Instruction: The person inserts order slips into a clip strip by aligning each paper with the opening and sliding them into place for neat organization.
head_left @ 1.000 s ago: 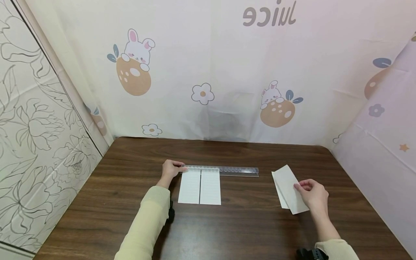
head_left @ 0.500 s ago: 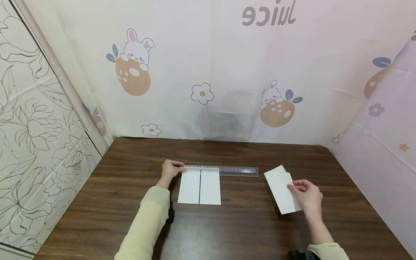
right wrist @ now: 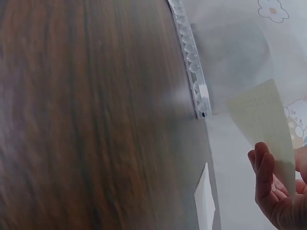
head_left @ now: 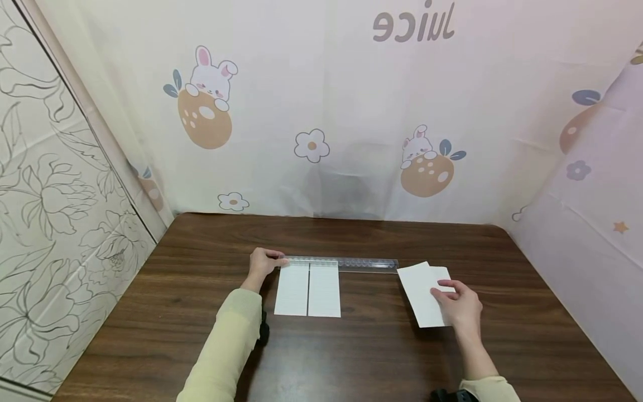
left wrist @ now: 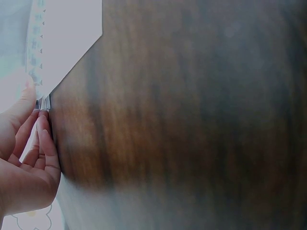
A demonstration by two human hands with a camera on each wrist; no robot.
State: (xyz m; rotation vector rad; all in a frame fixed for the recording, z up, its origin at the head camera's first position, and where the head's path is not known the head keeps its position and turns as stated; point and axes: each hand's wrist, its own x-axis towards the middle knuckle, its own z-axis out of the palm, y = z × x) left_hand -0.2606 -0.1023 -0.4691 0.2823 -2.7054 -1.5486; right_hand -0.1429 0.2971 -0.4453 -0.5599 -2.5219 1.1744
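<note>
My left hand (head_left: 262,265) pinches the left end of a long clear plastic strip with a row of ring-like shapes (head_left: 369,263). Two ruled paper cards (head_left: 324,290) lie side by side on the table, top edges at the strip, with a narrow dark gap between them. In the left wrist view, the thumb lies on the strip's end and the other fingers curl beneath. My right hand (head_left: 462,304) holds a tilted, raised paper card (head_left: 419,296) between thumb and fingers; the right wrist view shows faint lines on this card (right wrist: 264,115). Another white card (right wrist: 205,203) lies on the table below it.
The dark wood-grain table (head_left: 351,357) extends around the hands. A pale curtain with rabbit and flower prints (head_left: 321,111) hangs right behind its back edge. A line-drawn floral panel (head_left: 55,201) stands at the left.
My right hand has moved left with the card, which now hangs nearer the strip's right end. Another card shows more at its right. My left hand stays in place.
</note>
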